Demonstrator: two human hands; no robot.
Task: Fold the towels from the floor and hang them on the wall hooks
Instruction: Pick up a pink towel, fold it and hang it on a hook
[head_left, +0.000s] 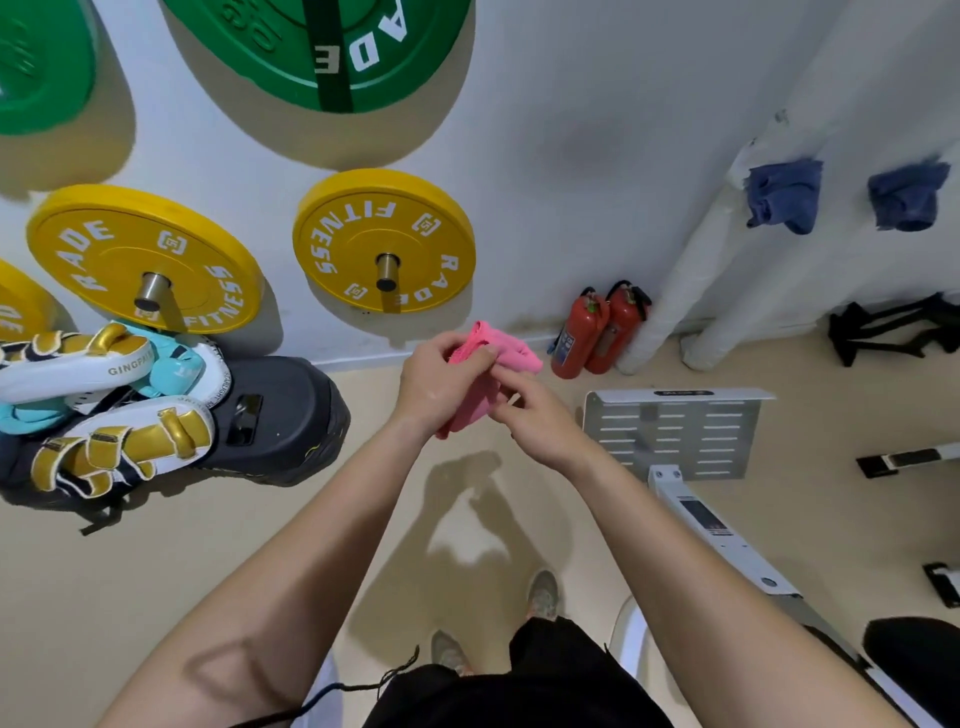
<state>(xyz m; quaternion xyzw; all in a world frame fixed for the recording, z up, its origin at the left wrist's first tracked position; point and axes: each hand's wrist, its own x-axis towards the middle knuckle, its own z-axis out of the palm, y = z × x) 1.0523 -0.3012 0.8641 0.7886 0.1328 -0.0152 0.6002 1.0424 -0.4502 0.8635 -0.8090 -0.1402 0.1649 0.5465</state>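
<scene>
Against the white wall (571, 104), yellow plates (384, 241) sit at left and 2 blue towels (784, 195) hang at right. Pink towel (511, 353) is bunched above the floor (156, 597), long axis approx. vertical in view, top end twd wall. Left hand (447, 379) grips it; right hand (535, 415) pinches it alongside, hands close together.

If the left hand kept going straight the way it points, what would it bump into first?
The left hand grips the pink towel. Beyond that, probably the white wall, just left of the red fire extinguishers; depth is unclear.
</scene>
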